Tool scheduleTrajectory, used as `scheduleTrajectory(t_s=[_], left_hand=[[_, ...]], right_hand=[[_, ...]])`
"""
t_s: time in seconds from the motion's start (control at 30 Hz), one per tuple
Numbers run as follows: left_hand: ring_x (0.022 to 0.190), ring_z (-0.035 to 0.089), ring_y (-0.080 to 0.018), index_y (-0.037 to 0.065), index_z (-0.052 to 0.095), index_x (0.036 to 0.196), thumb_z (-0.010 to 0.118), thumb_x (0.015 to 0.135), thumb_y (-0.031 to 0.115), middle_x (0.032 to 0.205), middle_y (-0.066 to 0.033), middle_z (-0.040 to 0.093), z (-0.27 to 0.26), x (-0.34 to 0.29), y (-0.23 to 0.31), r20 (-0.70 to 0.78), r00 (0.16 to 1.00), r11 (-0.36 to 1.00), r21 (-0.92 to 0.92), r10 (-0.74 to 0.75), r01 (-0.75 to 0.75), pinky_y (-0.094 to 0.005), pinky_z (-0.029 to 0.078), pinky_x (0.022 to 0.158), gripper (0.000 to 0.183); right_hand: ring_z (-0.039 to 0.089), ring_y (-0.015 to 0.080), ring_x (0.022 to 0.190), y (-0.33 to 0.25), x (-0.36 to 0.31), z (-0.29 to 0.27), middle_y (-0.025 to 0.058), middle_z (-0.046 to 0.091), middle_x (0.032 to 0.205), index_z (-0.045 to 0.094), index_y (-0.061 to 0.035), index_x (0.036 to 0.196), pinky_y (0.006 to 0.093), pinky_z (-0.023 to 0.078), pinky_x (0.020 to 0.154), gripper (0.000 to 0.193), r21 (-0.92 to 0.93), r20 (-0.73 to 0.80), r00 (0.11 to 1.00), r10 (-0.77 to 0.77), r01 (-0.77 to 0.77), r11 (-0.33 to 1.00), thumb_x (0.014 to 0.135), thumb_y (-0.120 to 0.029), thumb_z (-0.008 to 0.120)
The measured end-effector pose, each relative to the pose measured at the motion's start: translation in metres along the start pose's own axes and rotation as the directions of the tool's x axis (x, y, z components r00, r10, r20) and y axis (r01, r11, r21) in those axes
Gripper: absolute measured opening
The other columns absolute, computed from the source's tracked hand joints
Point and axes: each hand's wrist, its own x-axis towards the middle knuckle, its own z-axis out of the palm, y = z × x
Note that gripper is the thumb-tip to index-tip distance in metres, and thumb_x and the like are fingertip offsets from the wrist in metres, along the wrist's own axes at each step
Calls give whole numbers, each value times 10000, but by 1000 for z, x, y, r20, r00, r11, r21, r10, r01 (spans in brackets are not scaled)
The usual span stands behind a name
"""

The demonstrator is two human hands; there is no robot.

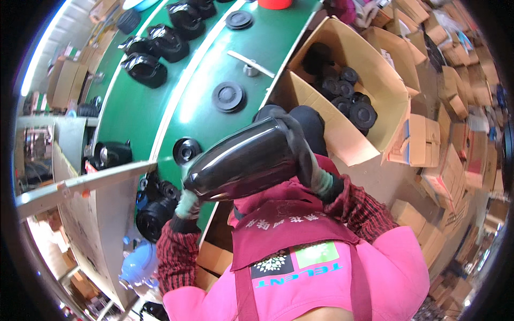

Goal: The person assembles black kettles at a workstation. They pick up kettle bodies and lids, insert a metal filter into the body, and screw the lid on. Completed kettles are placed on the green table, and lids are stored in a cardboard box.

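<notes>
Across my chest lies a long, glossy black tapered casing [243,160], tilted with its narrower end down to the left. My left hand [188,197], in a pale green glove, is closed against that narrower end; the casing hides part of its fingers. At the wider end my right hand [308,160], in a grey-green glove, wraps over the rim. Just beyond my left hand, a round black part with a raised ring [187,151] rests on the green work surface [160,112]. Farther out lies a black ribbed disc [228,97].
An open cardboard box [369,69] holding several black round parts stands right of the green surface. Several glossy black pots [144,69] sit at the far left. A metal rail [85,184] crosses at left, near a blue plastic jug [139,265]. Cardboard boxes [447,176] crowd the right.
</notes>
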Motion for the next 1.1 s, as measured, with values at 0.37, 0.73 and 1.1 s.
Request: scheduleTrajectory(t_s=[0.37, 0.73, 1.1], left_hand=[[957, 704, -231, -25, 704, 1183, 674, 914, 310, 1005, -108, 732, -2, 34, 12, -143, 822, 641, -704, -551, 306, -340, 534, 897, 430], [1145, 650, -285, -9, 546, 1367, 498, 1042, 286, 1307, -162, 639, 10, 1, -17, 37, 907, 537, -795, -420, 281, -424, 543, 997, 442], [1040, 681, -181, -85, 674, 1206, 729, 853, 279, 1121, -132, 736, 25, -4, -49, -142, 916, 631, -763, -375, 140, -338, 529, 937, 510]], right_hand=[[461, 198, 1374, 1, 21, -10, 99, 445, 1528, 381, -20, 1538, 334, 309, 1186, 714, 510, 75, 940, 331, -322, 798, 1070, -559, 392], [427, 253, 1405, -14, 7, -11, 112, 349, 1604, 347, -32, 1561, 363, 343, 1154, 654, 76, 48, 999, 9, -12, 997, 1076, -458, 451], [454, 266, 1368, -47, 28, -7, 158, 466, 1497, 492, 2, 1452, 387, 299, 1180, 539, -97, -85, 996, -35, 26, 995, 1088, -391, 433]])
